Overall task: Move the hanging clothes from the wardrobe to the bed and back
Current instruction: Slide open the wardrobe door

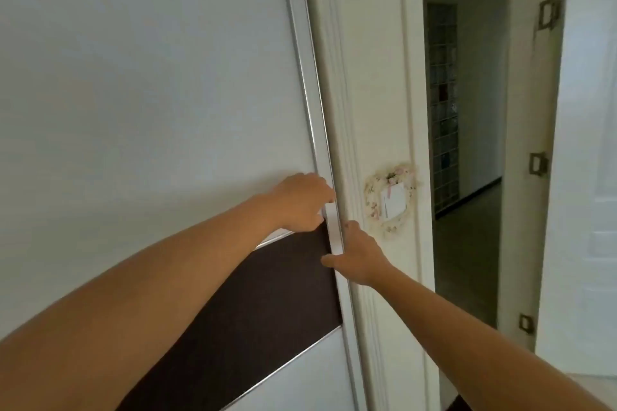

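A: Far left?
B: Wardrobe door (150, 83), big white sliding panel, fills the left half. Dark brown band (267, 287) runs diagonally across its lower part, thin metal trim on both edges of the band.

A: Hands?
B: Left hand (300, 202) is at the door's right edge strip (335, 237), just above the brown band. Fingers curled at the strip, tips hidden behind the edge, looks like it's gripping it. Right hand (355, 257) is just below and to the right, thumb laid across the strip, other fingers wrapped round the far side of the same edge. Both forearms bare, reaching in from the bottom corners.

A: Clothes?
B: Hanging clothes not visible. Door covers the wardrobe front, no gap showing inside.

A: Right of the door?
B: Cream moulded frame (377, 77) touching the door edge. Small heart-shaped floral wreath (390, 198) hangs on it with a white card in the middle, just beside the right hand. Then an open doorway (467, 143) into a dim hallway, glass-block wall (442, 103) at the back. Three metal hinges (538, 163) on the far jamb.
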A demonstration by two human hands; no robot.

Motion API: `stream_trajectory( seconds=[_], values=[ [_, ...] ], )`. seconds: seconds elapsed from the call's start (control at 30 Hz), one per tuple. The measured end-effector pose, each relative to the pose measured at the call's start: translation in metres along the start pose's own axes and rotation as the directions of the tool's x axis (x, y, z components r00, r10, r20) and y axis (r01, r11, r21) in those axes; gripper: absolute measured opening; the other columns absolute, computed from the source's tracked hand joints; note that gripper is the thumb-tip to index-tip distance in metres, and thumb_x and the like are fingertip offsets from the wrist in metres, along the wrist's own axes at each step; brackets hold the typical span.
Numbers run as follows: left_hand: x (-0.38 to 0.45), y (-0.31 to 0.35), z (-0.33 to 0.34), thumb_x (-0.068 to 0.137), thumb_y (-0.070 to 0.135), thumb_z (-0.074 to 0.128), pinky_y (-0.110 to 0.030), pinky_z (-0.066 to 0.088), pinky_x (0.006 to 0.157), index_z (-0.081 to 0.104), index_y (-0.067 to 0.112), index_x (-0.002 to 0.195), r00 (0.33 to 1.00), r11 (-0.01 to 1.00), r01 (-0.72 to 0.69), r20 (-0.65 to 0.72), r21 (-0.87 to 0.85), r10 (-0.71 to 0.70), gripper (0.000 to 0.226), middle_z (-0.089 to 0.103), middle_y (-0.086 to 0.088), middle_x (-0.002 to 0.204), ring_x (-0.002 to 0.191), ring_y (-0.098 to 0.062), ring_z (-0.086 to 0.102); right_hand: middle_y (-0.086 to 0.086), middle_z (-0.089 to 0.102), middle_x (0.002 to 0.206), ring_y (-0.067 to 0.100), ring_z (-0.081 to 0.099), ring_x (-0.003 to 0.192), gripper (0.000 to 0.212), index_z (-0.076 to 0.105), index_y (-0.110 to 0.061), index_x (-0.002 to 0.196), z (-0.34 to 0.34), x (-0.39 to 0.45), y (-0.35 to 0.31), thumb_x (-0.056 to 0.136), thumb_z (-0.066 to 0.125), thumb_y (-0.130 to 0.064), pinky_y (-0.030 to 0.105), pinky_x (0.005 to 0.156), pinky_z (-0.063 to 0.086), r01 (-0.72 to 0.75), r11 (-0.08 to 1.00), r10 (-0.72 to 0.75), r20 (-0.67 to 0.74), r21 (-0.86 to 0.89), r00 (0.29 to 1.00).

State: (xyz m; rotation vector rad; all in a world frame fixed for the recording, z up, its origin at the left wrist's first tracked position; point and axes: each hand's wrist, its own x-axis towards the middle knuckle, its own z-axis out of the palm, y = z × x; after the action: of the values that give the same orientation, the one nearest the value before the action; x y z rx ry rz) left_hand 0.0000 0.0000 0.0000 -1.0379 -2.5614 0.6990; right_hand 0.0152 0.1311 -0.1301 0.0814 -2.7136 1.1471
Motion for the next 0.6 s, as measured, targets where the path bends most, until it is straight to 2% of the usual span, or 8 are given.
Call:
stream_trajectory(
  seconds=[0.07, 0.13, 0.23, 0.33, 0.47, 0.6],
  values=[
    [0.015, -0.002, -0.004, 0.091, 0.02, 0.057, -0.037, 0.04, 0.097, 0.059, 0.017, 0.122, 0.995, 0.979, -0.052, -0.068, 0.197, 0.067, 0.032, 0.06, -0.002, 0.116, 0.113, -0.023, 0.05, 0.009, 0.05, 0.135, 0.028, 0.052, 0.119, 0.083, 0.03, -0.01, 0.142, 0.007, 0.006, 0.002, 0.079, 0.072, -0.043, 0.034, 0.091, 0.046, -0.012, 0.999, 0.014, -0.052, 0.035, 0.999],
    [0.028, -0.005, -0.005, 0.088, 0.014, 0.056, -0.035, 0.038, 0.097, 0.061, 0.019, 0.112, 0.985, 0.932, -0.108, -0.089, 0.346, 0.148, 0.025, 0.061, 0.001, 0.11, 0.11, -0.021, 0.05, 0.009, 0.047, 0.142, 0.028, 0.05, 0.125, 0.087, 0.027, -0.012, 0.148, 0.017, 0.009, 0.006, 0.08, 0.071, -0.043, 0.036, 0.097, 0.043, -0.023, 0.999, 0.025, -0.042, 0.033, 0.999],
    [0.041, -0.007, -0.004, 0.088, 0.009, 0.055, -0.035, 0.037, 0.098, 0.059, 0.016, 0.108, 0.971, 0.867, -0.183, -0.055, 0.464, 0.234, 0.021, 0.056, -0.003, 0.111, 0.11, -0.025, 0.048, 0.008, 0.046, 0.142, 0.028, 0.049, 0.126, 0.084, 0.025, -0.015, 0.149, 0.031, 0.015, 0.012, 0.083, 0.068, -0.042, 0.036, 0.099, 0.042, -0.021, 0.999, 0.024, -0.095, 0.026, 0.995],
    [0.049, -0.009, -0.003, 0.088, 0.004, 0.053, -0.036, 0.038, 0.096, 0.061, 0.013, 0.106, 0.963, 0.841, -0.192, -0.07, 0.505, 0.262, 0.022, 0.053, -0.007, 0.114, 0.109, -0.027, 0.048, 0.005, 0.046, 0.141, 0.025, 0.051, 0.124, 0.073, 0.028, -0.018, 0.148, 0.041, 0.017, 0.014, 0.089, 0.066, -0.037, 0.034, 0.1, 0.043, -0.017, 0.999, 0.024, -0.192, 0.042, 0.981],
    [0.049, -0.014, 0.003, 0.088, 0.001, 0.053, -0.035, 0.039, 0.096, 0.062, 0.013, 0.104, 0.965, 0.842, -0.187, -0.064, 0.507, 0.253, 0.022, 0.052, -0.005, 0.117, 0.107, -0.026, 0.05, 0.003, 0.049, 0.134, 0.023, 0.057, 0.115, 0.057, 0.036, -0.019, 0.14, 0.05, 0.019, 0.009, 0.093, 0.065, -0.031, 0.029, 0.091, 0.046, -0.029, 0.995, 0.056, -0.304, 0.092, 0.951],
    [0.041, -0.017, 0.01, 0.087, -0.001, 0.052, -0.035, 0.038, 0.095, 0.061, 0.013, 0.103, 0.959, 0.826, -0.182, -0.088, 0.533, 0.268, 0.024, 0.054, -0.004, 0.112, 0.105, -0.025, 0.049, 0.003, 0.049, 0.131, 0.022, 0.058, 0.111, 0.044, 0.039, -0.018, 0.134, 0.063, 0.019, -0.001, 0.096, 0.062, -0.024, 0.028, 0.089, 0.048, -0.045, 0.991, 0.088, -0.352, 0.129, 0.932]
  ],
)
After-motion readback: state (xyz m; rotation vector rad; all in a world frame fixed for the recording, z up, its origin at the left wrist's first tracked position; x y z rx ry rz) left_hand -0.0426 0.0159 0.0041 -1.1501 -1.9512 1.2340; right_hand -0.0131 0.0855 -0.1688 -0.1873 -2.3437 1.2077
